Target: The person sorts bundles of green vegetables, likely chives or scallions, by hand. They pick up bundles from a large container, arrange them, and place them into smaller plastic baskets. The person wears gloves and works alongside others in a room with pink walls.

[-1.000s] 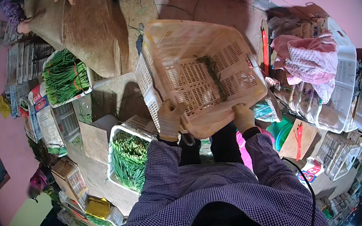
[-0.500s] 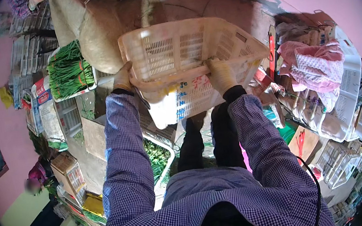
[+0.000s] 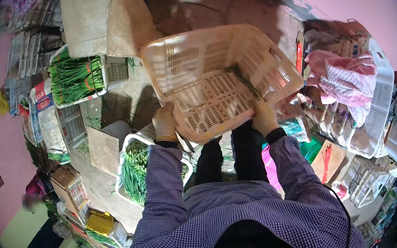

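Note:
A pale plastic basket (image 3: pixel 206 54) with slotted walls hangs tilted in front of me, its inside turned toward me. My left hand (image 3: pixel 164 123), in a pale glove, is closed on the rim at the basket's near left corner. At the near right, my gloved right hand (image 3: pixel 263 117) is closed on the same rim. A few green stalks (image 3: pixel 244 80) lie inside, running from the basket floor toward my right hand; otherwise only slotted plastic shows in it. Below my left forearm, partly covered by it, stands a white crate (image 3: pixel 120 186) holding green stalks (image 3: pixel 136 170).
At the left, bundled green stalks (image 3: pixel 78 80) fill a white crate (image 3: pixel 115 70). A large tan sack-like sheet (image 3: pixel 108 20) stands beyond it. A pink cloth (image 3: pixel 344 75) covers goods at the right, beside white crates (image 3: pixel 379 93). A brown board (image 3: pixel 103 150) stands left of me.
The basket has tipped so that its floor and the stalks inside show. Both hands have come lower on the rim. The tan sheet has changed shape, and the lower left crate shows more.

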Available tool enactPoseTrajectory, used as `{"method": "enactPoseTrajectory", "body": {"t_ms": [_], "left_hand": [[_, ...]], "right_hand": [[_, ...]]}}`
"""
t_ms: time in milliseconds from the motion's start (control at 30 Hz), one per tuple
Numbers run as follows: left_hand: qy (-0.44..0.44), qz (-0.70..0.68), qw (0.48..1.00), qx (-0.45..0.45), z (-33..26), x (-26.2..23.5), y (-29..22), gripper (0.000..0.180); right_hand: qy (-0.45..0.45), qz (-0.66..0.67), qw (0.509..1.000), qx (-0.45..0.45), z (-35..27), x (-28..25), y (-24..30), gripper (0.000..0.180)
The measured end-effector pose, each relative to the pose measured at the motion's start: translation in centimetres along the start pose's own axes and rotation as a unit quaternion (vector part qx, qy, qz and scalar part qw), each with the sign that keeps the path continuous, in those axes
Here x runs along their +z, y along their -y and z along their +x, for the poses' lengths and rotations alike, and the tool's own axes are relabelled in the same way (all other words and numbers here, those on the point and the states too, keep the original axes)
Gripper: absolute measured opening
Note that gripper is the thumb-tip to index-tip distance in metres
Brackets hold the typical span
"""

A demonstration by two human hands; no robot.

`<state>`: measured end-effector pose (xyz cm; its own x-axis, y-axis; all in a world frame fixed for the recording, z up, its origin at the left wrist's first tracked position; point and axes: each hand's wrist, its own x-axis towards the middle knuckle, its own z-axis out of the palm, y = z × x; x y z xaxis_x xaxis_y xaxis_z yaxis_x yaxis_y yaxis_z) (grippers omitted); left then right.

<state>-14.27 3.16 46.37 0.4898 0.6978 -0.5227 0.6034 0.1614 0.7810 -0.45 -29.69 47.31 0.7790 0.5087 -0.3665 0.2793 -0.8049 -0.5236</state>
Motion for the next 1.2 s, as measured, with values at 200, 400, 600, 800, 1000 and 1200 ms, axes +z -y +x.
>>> {"method": "enactPoseTrajectory", "body": {"t_ms": [200, 400, 600, 800, 1000, 1200], "left_hand": [[0.010, -0.087, 0.994, -0.059, -3.7, 0.7, -2.3, 0.034], [0.016, -0.060, 0.996, -0.065, -5.0, 0.9, -2.5, 0.038], [0.038, -0.063, 0.995, -0.072, -5.5, 1.3, -3.2, 0.039], [0.050, 0.075, 0.994, -0.059, -5.9, 0.1, -1.5, 0.033], [0.027, 0.187, 0.980, -0.064, -7.2, 1.0, -2.1, 0.044], [-0.033, 0.325, 0.944, -0.053, -7.0, 1.0, 0.9, 0.048]], "right_hand": [[-0.146, 0.071, 0.986, -0.025, -2.1, 2.2, -2.9, 0.047], [-0.076, 0.335, 0.910, 0.232, -5.0, 4.9, -13.1, 0.058], [-0.036, 0.767, 0.532, 0.358, -4.8, 7.0, -10.2, 0.082], [-0.067, 0.688, 0.599, 0.405, -1.9, 3.1, -10.3, 0.069], [-0.127, 0.740, 0.510, 0.420, -2.0, 13.4, -19.7, 0.037], [-0.148, 0.697, 0.506, 0.486, -4.5, 17.1, -21.5, 0.026]]}}
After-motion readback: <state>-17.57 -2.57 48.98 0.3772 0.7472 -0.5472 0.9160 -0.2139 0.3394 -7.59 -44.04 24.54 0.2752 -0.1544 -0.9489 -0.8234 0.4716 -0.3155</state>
